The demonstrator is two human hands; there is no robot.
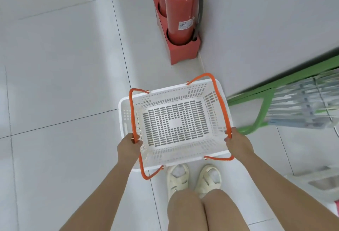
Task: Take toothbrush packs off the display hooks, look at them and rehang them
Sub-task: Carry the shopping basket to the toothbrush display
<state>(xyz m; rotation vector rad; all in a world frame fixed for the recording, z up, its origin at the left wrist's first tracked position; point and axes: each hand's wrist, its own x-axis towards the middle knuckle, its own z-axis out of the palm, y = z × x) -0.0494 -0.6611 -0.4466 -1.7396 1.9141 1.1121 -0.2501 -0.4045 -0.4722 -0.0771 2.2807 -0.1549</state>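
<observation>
While gripped by both hands (129,147), basket (128,102) beside rack (264,91)

Two bare arms reach in from the bottom of the frame, with no sleeves on them. The left hand (129,148) and the right hand (238,145) wear no gloves, rings or watch. Two bare knees show at the bottom middle. On the feet are cream shoes (194,179) with round toes, wide straps and cut-out holes on top.
</observation>
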